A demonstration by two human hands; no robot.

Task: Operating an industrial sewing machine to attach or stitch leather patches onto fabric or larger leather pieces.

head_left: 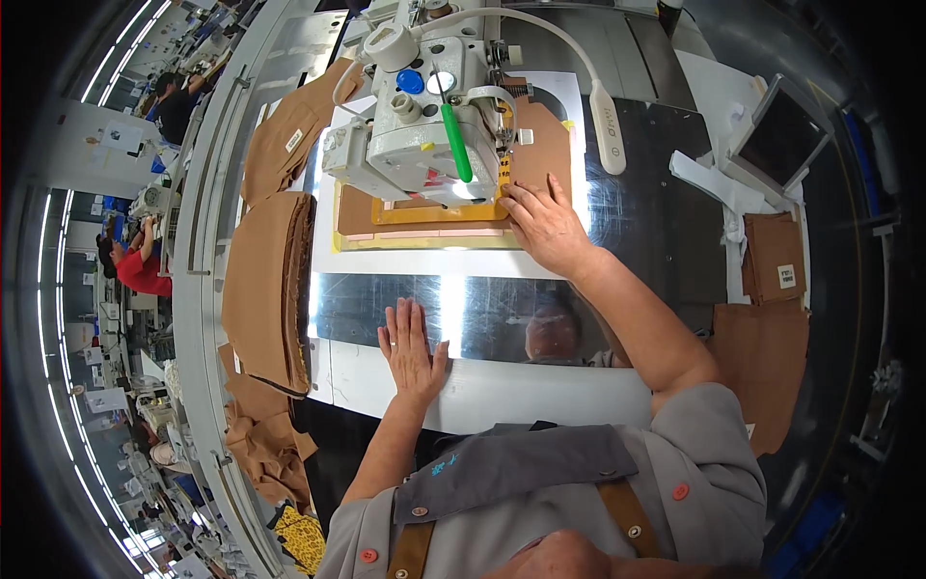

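Fingers (526,198) of the right hand (545,224) lie spread and flat, grasping nothing, pressing the right end of an orange template frame (439,211) that sits over a brown fabric piece (540,145) beneath the head of a white industrial sewing machine (424,116). The left hand (410,349) rests palm down, fingers extended and released, on the reflective metal plate (502,318) of the worktop (540,391), well apart from the frame. A green-handled tool (455,142) stands clipped to the machine's front, and a curved white lamp arm (579,58) arches over it toward the right. The brown piece lies loaded in the frame directly below the needle area, so positioning appears done or nearly so; whether any stitching has been made cannot be told, since the machine head hides the seam line. To the person's left, a thick stack of brown cut panels (265,289) stands near the machine, with looser brown pieces (260,434) heaped below it and more (285,135) lying further up the bench, suggesting much of the batch remains. On the right side, a few brown pieces (772,256) lie beside a grey tray (781,140). Other workers (135,265) sit at stations along the far left aisle.
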